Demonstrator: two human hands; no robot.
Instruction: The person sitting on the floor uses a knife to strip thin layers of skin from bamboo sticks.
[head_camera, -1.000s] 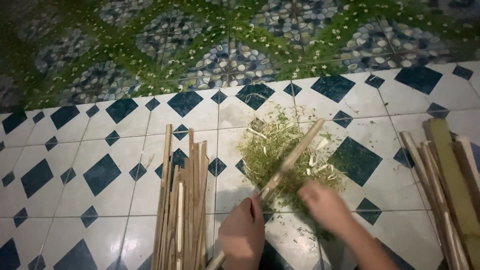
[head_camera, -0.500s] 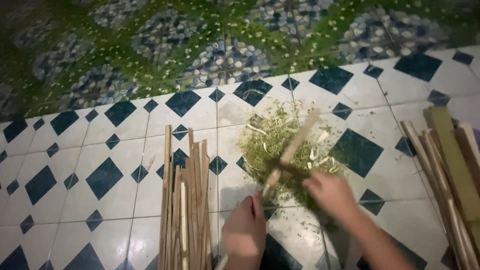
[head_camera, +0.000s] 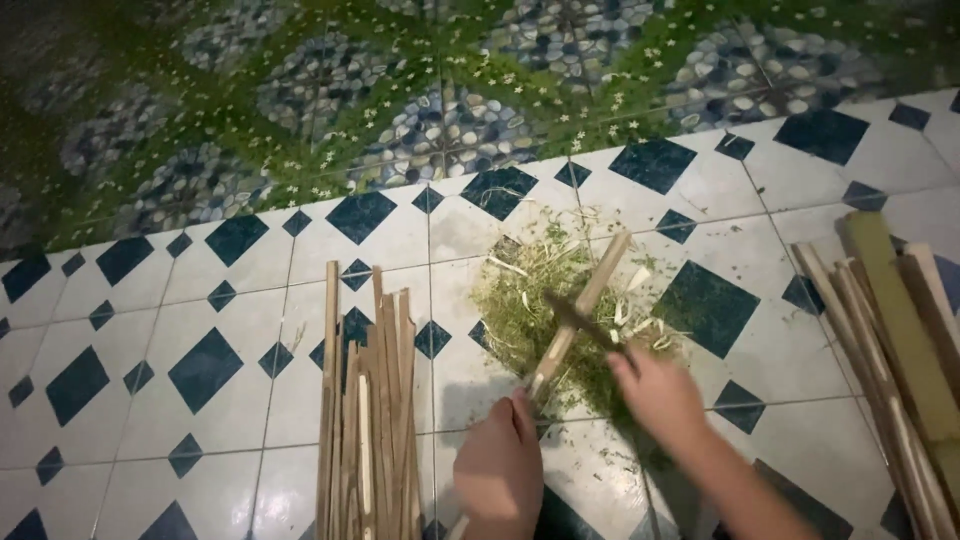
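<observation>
Left hand closed round the near end of a bamboo strip, holding it angled up and away over the shavings so scrapings drop onto that pile. Right hand gripped on a dark blade, laid across the strip mid-length; blurred, so edge contact can't be told for sure. Strips lie bundled on the floor just left of the left hand; thicker slats stacked at right, well apart.
</observation>
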